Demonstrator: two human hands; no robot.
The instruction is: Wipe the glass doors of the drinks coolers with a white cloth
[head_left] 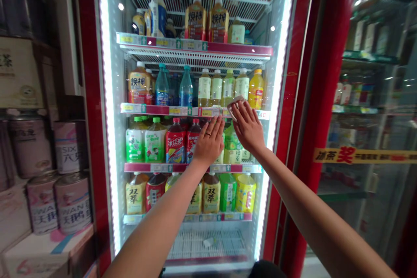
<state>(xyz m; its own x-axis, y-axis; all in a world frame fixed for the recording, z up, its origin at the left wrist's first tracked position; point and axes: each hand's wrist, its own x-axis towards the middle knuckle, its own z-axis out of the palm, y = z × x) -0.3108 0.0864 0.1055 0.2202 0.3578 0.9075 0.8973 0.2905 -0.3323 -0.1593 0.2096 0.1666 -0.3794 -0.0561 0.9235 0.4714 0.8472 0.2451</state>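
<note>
My right hand lies flat with its fingers spread over a pale cloth, pressing it against the glass door in front of the third shelf's edge. Just left of it, my left hand rests on the glass with fingers stretched out, a ring on one finger and nothing held. Behind the glass, a lit fridge holds rows of bottles, among them a yellow bottle, blue bottles and red-labelled bottles. The fingertips of my right hand cover part of the cloth.
Metal tins and boxes are stacked at the left. Red door frames stand on the right, beside another glass-fronted fridge with a yellow strip across it. A dark rounded shape shows at the bottom edge.
</note>
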